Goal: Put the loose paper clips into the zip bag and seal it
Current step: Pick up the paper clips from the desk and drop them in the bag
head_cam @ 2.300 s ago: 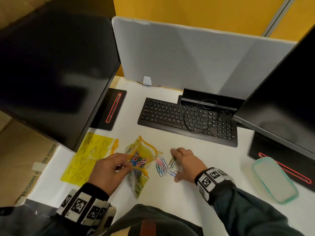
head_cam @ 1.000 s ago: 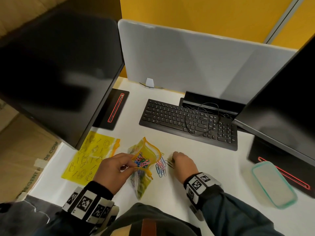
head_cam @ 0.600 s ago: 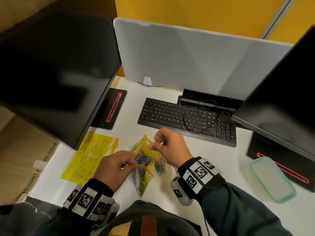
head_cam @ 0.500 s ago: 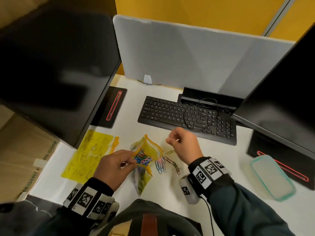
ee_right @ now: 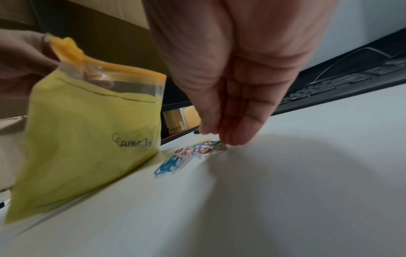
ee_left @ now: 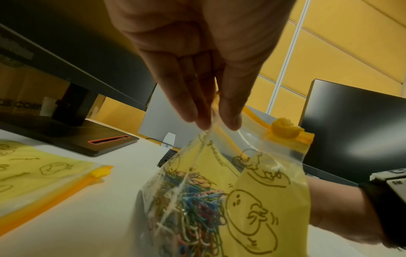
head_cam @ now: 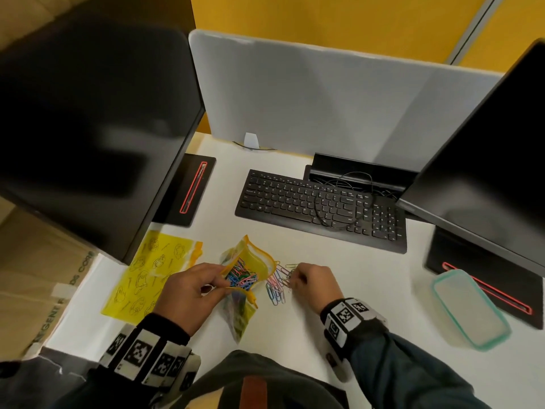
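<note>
My left hand pinches the near rim of a yellow zip bag between thumb and fingers and holds its mouth open above the desk. In the left wrist view the left hand grips that rim, and the zip bag hangs with several coloured clips inside. Its orange slider sits at the rim's end. Loose paper clips lie on the white desk just right of the bag. My right hand is down on them. In the right wrist view the right hand gathers its fingertips on the paper clips beside the zip bag.
A second yellow zip bag lies flat at the left. A black keyboard with a looped cable sits behind the clips. Two monitors flank the desk. A teal-rimmed container stands at the right. The desk's front edge is close.
My right hand rose to the bag's mouth, drew away to the right, and has come back down onto the loose clips. My left hand has kept the bag open throughout.
</note>
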